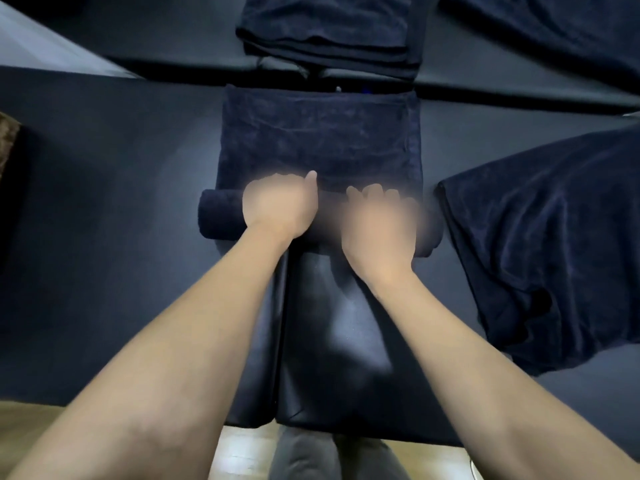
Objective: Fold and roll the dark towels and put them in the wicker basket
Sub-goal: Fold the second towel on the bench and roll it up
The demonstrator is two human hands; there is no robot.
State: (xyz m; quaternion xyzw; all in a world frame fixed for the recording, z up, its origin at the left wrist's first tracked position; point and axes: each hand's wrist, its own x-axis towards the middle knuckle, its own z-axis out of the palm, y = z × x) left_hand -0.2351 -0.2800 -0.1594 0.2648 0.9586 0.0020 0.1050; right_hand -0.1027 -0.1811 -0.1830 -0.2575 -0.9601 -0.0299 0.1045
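We are looking down on a dark padded table (pixel 104 202), its black cushions meeting at a seam that runs toward us, with a strip of pale wooden floor (pixel 27 420) below its near edge. Our fingers are curled down over a half-rolled navy towel (pixel 318 140) at the middle of the surface; motion blur keeps us from making out each finger, but both sets are bent and pressed onto the cloth. The left hand (pixel 278 207) closes over the rolled part (pixel 220 214) just left of center, thumb lifted toward the flat stretch. The right hand (pixel 379 230) lies beside it on the right half of the roll, knuckles up, blurred more heavily. The roll runs left to right, its left end sticking out past the left hand, and the unrolled remainder lies flat beyond our hands toward the far edge. Farther off, a folded dark towel (pixel 325 32) sits on a second padded surface. To the right a loose, rumpled dark towel (pixel 554 244) lies spread out, and another dark cloth (pixel 561 26) shows in the top right corner. At the far left edge a brown woven corner (pixel 8 140) pokes in, possibly the wicker basket; we cannot see inside it.
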